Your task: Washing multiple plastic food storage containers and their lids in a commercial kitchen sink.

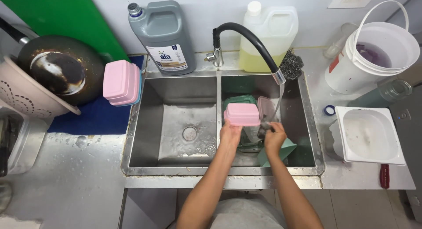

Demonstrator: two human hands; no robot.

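Note:
My left hand (230,135) holds a pink rectangular lidded container (242,114) over the right basin of a steel double sink (134,123). My right hand (274,136) grips a dark scrubbing pad (264,125) just right of the container. Water runs from the black curved faucet (250,38) down onto the pad and my right hand. Under the pink container lie a green container (239,100) and a clear pinkish lid (265,107). A green cloth or board (288,150) rests in the basin below my right hand.
Stacked pink containers (121,82) stand on a blue mat left of the sink, by a dark pan (61,68) in a pink colander (22,97). Grey jug (163,36), yellow-liquid jug (268,36) and steel wool (292,64) sit behind. White bucket (373,57), glass (394,89) and white tub (370,134) at right.

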